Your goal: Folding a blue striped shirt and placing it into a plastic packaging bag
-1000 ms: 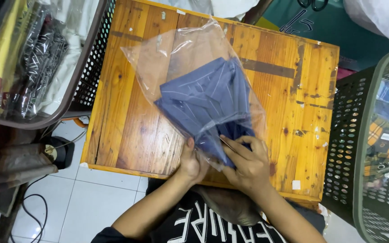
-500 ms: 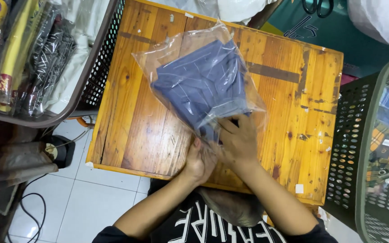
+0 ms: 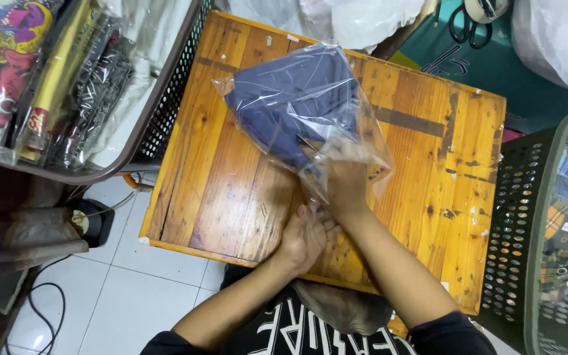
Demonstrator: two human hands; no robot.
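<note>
Blue cloth in clear bag, mid-counter toward 12 o'clock; right hand inside bag mouth, grip hidden; left hand flat, fingers spread, at 6 o'clock pinning bag edge.

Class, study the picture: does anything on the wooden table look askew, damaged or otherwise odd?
The clear plastic bag holding folded dark blue cloth lies at a slant to the wooden table edges, its open end crumpled around the right hand. The tabletop is stained and scuffed. Nothing looks spilled or torn.
</note>
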